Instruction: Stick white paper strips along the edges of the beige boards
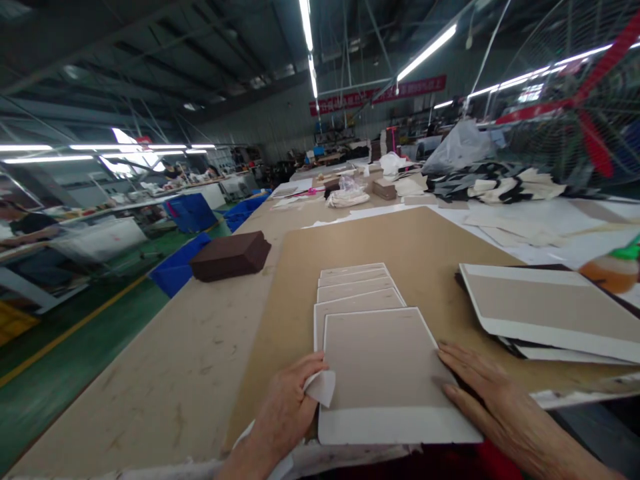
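Note:
A beige panel with white edges [383,367] lies at the table's front edge, overlapping a fanned row of similar panels [350,290] behind it. At its left side, my left hand [290,403] is closed, with a small white scrap [321,388] pinched between thumb and fingers. My right hand [487,393] rests against the panel's right edge, its fingers stretched out and the thumb apart, gripping nothing. Further right sits a pile of larger beige and white panels [555,303].
Brown paper [270,333] covers part of the long table [165,387]. A dark brown stack [233,255] stands at the left, near blue bins [177,263]. An orange bottle with a green top [613,270] is at the right, below a large fan [575,103]. Another person sits far left.

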### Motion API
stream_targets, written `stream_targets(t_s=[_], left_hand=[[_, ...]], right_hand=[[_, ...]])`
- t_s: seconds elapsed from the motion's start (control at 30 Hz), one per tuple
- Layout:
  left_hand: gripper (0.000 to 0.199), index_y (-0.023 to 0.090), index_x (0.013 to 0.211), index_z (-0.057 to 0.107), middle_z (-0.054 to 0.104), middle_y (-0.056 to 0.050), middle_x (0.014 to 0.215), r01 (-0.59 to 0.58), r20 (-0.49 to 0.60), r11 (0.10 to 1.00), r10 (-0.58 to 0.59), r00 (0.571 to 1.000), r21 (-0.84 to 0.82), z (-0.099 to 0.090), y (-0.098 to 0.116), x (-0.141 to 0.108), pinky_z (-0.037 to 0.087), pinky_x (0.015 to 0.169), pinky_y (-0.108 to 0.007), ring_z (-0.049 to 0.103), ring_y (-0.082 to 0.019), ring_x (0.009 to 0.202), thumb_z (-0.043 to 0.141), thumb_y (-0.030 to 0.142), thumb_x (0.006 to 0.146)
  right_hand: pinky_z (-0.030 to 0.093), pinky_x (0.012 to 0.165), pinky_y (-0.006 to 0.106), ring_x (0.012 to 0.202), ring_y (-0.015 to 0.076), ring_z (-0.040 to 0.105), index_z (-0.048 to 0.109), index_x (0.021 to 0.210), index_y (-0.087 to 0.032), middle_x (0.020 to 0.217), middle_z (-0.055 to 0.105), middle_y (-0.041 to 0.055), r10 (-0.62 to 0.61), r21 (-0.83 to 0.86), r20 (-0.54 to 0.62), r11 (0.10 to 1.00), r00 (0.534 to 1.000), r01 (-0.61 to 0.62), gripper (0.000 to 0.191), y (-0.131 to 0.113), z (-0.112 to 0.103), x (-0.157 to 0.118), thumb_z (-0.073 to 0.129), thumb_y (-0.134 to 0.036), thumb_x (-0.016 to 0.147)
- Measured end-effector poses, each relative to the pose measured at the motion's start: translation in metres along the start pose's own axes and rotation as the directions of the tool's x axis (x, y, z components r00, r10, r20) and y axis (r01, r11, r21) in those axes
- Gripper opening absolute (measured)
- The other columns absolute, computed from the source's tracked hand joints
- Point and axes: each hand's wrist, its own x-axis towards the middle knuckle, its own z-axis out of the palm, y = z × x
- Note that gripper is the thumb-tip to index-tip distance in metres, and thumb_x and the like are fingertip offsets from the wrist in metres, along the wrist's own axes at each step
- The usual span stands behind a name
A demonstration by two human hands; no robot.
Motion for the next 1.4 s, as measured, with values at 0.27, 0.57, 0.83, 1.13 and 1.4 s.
stream_targets(t_s=[0.27,0.57,0.83,1.13,1.4], left_hand=[[0.038,0.026,0.099,0.071,0.058,0.0,0.128,0.105,0.104,0.987,-0.093,0.99,-0.117,-0.012,0.019,-0.018,0.042,0.097,-0.026,0.056,-0.017,0.115,0.047,0.011,0.074],[0.033,0.021,0.099,0.071,0.069,-0.003,0.1,0.287,-0.001,0.902,-0.304,0.953,-0.323,0.003,0.009,-0.008,0.043,0.085,-0.026,0.061,-0.022,0.095,0.048,0.043,0.089],[0.058,0.015,0.104,0.067,0.03,0.007,0.043,0.527,0.191,0.678,-0.508,0.84,-0.513,-0.004,0.009,-0.007,0.017,0.045,-0.023,0.026,-0.01,0.042,0.049,0.065,0.08],[0.051,0.013,0.094,0.064,0.034,0.008,0.043,0.487,0.289,0.633,-0.395,0.872,-0.602,0.001,0.022,-0.013,0.021,0.048,-0.022,0.027,-0.008,0.042,0.049,0.06,0.083],[0.047,0.013,0.09,0.055,0.04,0.008,0.058,0.411,0.321,0.132,-0.429,0.844,-0.902,-0.002,0.021,-0.017,0.013,0.041,-0.019,0.022,-0.001,0.039,0.074,0.05,0.068]], right_hand=[[0.044,0.104,0.051,0.129,0.0264,0.045,0.046,0.137,-0.024,0.144,0.041,0.0047,-0.067,0.0,-0.088,0.998,0.994,0.068,0.056,0.006,0.003,-0.006,0.048,-0.051,0.088],[0.028,0.115,0.047,0.134,0.0231,0.037,0.047,0.136,-0.018,0.145,0.04,0.0064,0.157,0.203,0.062,0.965,0.986,-0.166,0.061,-0.005,-0.004,0.018,0.039,-0.057,0.089],[0.027,0.115,0.047,0.137,0.023,0.033,0.045,0.136,-0.023,0.147,0.037,0.0036,0.246,0.376,0.049,0.893,0.968,-0.246,0.061,-0.003,-0.015,0.018,0.044,-0.059,0.087],[0.038,0.109,0.052,0.129,0.0279,0.043,0.053,0.129,-0.015,0.139,0.048,0.0094,0.057,0.055,-0.138,0.997,0.989,-0.05,0.053,-0.019,0.013,0.022,0.043,-0.049,0.09],[0.045,0.104,0.048,0.122,0.026,0.051,0.049,0.13,-0.025,0.135,0.052,0.0049,0.148,0.305,-0.228,0.95,0.962,-0.073,0.045,-0.005,0.012,0.018,0.041,-0.046,0.091]])
